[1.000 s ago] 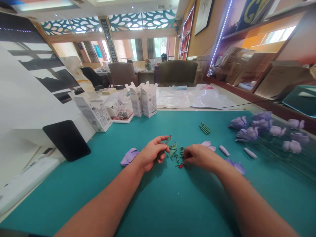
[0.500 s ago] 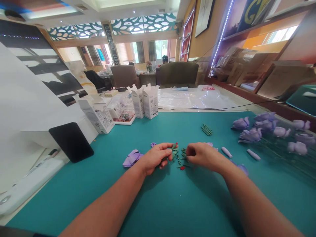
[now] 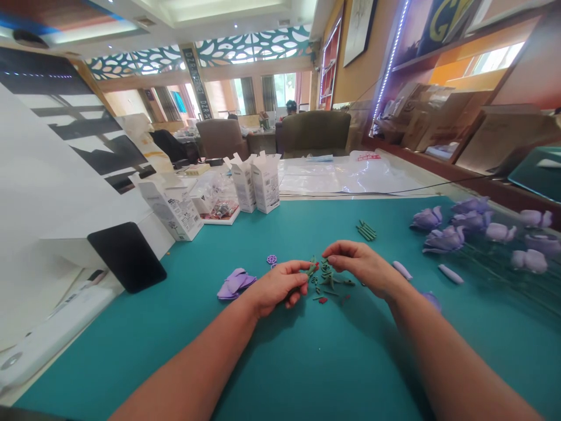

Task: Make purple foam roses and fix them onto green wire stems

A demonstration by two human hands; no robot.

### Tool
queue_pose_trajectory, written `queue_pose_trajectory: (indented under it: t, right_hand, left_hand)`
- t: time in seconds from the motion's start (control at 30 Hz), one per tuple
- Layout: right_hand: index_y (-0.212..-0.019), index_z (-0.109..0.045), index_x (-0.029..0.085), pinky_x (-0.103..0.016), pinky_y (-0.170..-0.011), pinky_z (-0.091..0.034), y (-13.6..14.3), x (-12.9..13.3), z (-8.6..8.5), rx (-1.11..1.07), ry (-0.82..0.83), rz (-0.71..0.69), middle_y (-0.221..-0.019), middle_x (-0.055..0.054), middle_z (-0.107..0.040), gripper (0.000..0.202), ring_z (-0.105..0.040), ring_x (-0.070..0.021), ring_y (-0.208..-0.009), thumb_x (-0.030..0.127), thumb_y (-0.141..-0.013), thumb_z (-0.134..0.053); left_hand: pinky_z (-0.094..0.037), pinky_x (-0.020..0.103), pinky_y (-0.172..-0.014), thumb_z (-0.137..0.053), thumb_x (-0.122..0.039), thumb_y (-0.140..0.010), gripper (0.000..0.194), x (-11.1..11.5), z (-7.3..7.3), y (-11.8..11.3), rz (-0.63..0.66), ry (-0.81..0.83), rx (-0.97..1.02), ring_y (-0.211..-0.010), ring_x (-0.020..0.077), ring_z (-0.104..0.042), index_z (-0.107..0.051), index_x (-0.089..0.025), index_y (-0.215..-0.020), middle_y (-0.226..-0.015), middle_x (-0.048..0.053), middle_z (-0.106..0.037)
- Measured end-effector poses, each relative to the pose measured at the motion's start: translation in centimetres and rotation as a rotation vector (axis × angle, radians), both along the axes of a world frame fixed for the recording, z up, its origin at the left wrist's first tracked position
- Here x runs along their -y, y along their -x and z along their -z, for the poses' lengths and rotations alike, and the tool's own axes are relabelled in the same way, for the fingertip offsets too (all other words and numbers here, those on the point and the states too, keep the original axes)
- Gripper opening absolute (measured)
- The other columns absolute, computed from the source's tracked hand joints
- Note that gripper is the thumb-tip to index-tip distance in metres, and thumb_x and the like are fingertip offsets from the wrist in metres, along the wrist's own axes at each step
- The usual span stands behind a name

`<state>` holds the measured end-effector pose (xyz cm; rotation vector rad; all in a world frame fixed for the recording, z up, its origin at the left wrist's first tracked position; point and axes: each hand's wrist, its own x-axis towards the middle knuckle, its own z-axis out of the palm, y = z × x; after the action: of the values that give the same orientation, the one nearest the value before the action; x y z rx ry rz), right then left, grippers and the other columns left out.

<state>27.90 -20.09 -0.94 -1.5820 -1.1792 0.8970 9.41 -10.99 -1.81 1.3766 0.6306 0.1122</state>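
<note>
My left hand (image 3: pixel 280 286) is closed in a pinch on a green plastic flower part (image 3: pixel 312 270) with a red bit at its end. To its right, my right hand (image 3: pixel 357 260) is raised over the loose green pieces (image 3: pixel 328 280), its thumb and forefinger pinched at what looks like a small green piece (image 3: pixel 325 261). A red piece (image 3: pixel 323 300) lies on the mat just below them. Purple petals (image 3: pixel 236 284) are stacked left of my left hand, and a purple openwork disc (image 3: pixel 272 259) lies beyond it.
Green sticks (image 3: pixel 366 230) lie farther back on the green mat (image 3: pixel 280 362). Purple flowers (image 3: pixel 445 239) with long stems spread at the right, near two lilac pieces (image 3: pixel 450 273). White boxes (image 3: pixel 266 184) and a black tablet-like panel (image 3: pixel 127 256) stand at the left.
My right hand has risen up and away from the loose green pieces, uncovering more of them. My left hand still holds the green part, slightly lower and turned.
</note>
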Motion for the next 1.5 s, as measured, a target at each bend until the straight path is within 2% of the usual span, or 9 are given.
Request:
queue_pose_trajectory:
  t: [0.17,0.6,1.13,1.5]
  right_hand:
    - [-0.078,-0.064,0.019,-0.026,-0.06,-0.039,0.25,-0.04,-0.08,0.031,0.019,0.009,-0.065,0.002,-0.055,0.023,-0.047,-0.0128,-0.063,0.039,-0.068,-0.06]
    - [-0.077,-0.066,0.019,-0.027,-0.063,-0.042,0.53,0.01,-0.38,0.06,0.024,-0.011,-0.07,0.001,-0.061,0.023,-0.053,-0.0141,-0.068,0.039,-0.068,-0.059]
    - [-0.072,-0.065,0.019,-0.027,-0.061,-0.041,0.76,0.16,-0.86,0.053,0.013,-0.024,-0.065,0.001,-0.058,0.021,-0.05,-0.0133,-0.064,0.038,-0.066,-0.06]
    - [-0.071,-0.065,0.019,-0.026,-0.058,-0.041,0.92,-0.08,-0.53,0.078,0.014,-0.03,-0.064,0.0,-0.061,0.018,-0.053,-0.0139,-0.063,0.036,-0.066,-0.058]
  left_hand:
    - [-0.028,0.017,-0.039,-0.051,-0.024,-0.082,0.039,0.14,-0.11,-0.02,-0.002,0.001,-0.002,-0.041,0.003,-0.041,-0.051,-0.018,-0.121,-0.064,-0.005,-0.051]
    - [-0.021,0.017,-0.039,-0.053,-0.025,-0.08,0.04,0.27,-0.29,0.0,0.011,-0.002,-0.007,-0.041,0.0021,-0.036,-0.053,-0.018,-0.12,-0.065,-0.005,-0.051]
    - [-0.021,0.018,-0.042,-0.049,-0.022,-0.079,0.041,0.56,-0.6,-0.01,0.017,-0.11,-0.003,-0.043,0.0028,-0.032,-0.056,-0.014,-0.119,-0.064,-0.004,-0.052]
    - [-0.022,0.02,-0.044,-0.049,-0.019,-0.078,0.039,0.97,-0.92,-0.2,-0.014,-0.186,-0.019,-0.046,0.0044,-0.032,-0.062,-0.014,-0.114,-0.06,-0.004,-0.049]
